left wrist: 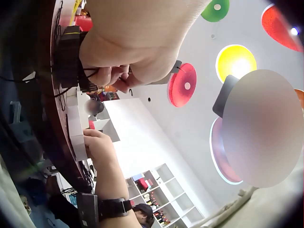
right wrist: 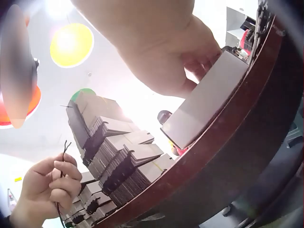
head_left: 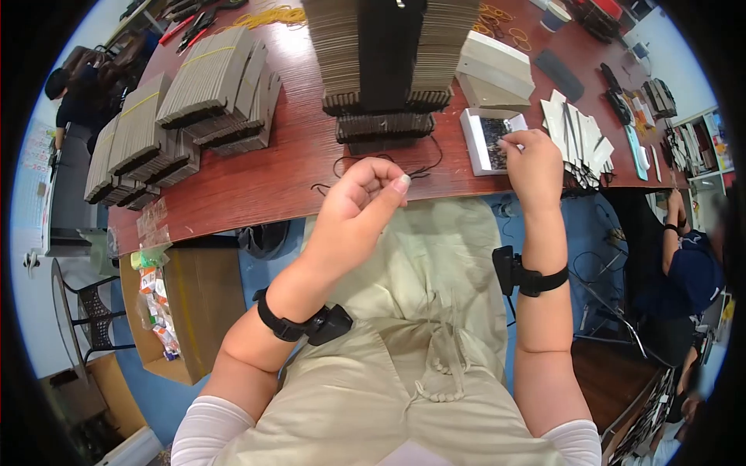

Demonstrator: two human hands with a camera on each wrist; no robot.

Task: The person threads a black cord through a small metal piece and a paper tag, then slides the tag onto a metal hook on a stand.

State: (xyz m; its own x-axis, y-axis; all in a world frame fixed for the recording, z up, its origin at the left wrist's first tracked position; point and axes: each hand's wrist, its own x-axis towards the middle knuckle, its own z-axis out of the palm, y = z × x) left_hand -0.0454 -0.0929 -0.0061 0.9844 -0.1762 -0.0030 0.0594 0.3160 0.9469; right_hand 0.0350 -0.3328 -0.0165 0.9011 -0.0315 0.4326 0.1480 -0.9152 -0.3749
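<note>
Left hand (head_left: 359, 203) pinches thin black cord (right wrist: 64, 152); right hand (head_left: 538, 167), hold unclear, reaches into white rectangular cardboard box (right wrist: 205, 100) near reddish bench's (head_left: 256, 182) front edge; keep cord tips free.

- A reddish-brown bench (head_left: 299, 132) spanned the upper half of the head view.
- Blue floor (head_left: 158, 392) showed at lower left.
- A dark openwork chair (head_left: 92, 295) stood near the left edge.
- In the left wrist view, a glowing yellow round lamp (left wrist: 233, 63) sat on the pale ceiling (left wrist: 204, 52), upper right.
- At lower centre, white shelves (left wrist: 164, 172) stood beside a white wall (left wrist: 135, 137).
</note>
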